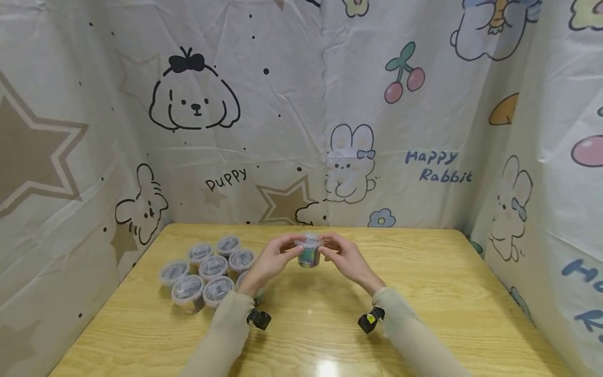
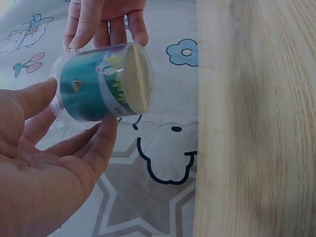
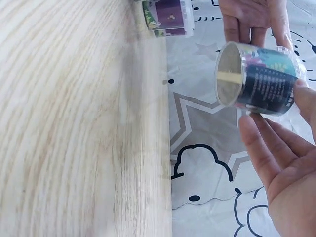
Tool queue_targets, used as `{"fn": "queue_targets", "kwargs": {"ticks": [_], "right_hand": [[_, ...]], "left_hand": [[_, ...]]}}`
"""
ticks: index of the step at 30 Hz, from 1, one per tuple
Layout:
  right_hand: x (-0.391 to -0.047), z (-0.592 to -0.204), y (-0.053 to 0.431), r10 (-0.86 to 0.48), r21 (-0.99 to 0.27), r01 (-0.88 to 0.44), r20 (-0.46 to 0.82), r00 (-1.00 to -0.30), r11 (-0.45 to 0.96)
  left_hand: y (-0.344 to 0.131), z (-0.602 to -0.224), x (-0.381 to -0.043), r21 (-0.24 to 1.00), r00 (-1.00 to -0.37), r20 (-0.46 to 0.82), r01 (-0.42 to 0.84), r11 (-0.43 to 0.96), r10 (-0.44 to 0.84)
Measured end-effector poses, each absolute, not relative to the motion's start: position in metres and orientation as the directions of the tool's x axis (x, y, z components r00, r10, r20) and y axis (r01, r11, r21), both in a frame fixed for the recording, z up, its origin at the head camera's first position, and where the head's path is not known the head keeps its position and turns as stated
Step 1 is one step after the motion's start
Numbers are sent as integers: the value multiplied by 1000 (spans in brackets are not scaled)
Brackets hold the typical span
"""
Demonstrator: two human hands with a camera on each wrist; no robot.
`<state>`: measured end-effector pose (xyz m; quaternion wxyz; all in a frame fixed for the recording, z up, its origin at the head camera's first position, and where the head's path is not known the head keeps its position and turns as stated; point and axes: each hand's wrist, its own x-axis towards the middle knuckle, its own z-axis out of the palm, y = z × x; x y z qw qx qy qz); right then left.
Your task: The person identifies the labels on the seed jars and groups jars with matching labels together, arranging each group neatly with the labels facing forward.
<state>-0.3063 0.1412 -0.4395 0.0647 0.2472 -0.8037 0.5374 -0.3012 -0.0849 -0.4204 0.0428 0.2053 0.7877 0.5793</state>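
Between both hands, over the wooden table, is a lidded clear plastic tub (image 1: 308, 255) with a printed label, teal on one side and dark on the other. My left hand (image 1: 275, 259) grips its left side near the lid, thumb toward me. From the opposite side, my right hand (image 1: 348, 257) holds it by the lid edge. In the left wrist view the tub (image 2: 91, 86) shows its pale base, with a light strip across the bottom. The right wrist view shows small white text on the tub (image 3: 266, 84).
Several similar lidded tubs (image 1: 214, 266) stand grouped on the table's left side, partly behind the left forearm. One tub with a purple label (image 3: 169, 15) appears in the right wrist view. A printed cloth (image 1: 282, 104) hangs behind and beside the table (image 1: 424, 293).
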Motion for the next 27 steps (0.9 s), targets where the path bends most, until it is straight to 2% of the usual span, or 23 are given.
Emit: {"fn": "queue_targets", "kwargs": {"ticks": [7,14,21,27], "right_hand": [[-307,-436,145,-346,-896,-378,286,-893,235],[-305,-437,139,-325,-914,-332,249,-912,231],[-300,-434,136,-229,-912,-320,264,-937,257],[-299,-438,136,-180,-899,-348,308,-934,266]], "left_hand": [[-81,-419,-304,938,-901,184,281,204,393],[-71,-423,-301,933,-923,244,307,186,297],[-55,-403,-280,915,-914,340,376,145,223],[-45,-431,-290,909,-914,374,395,134,160]]}}
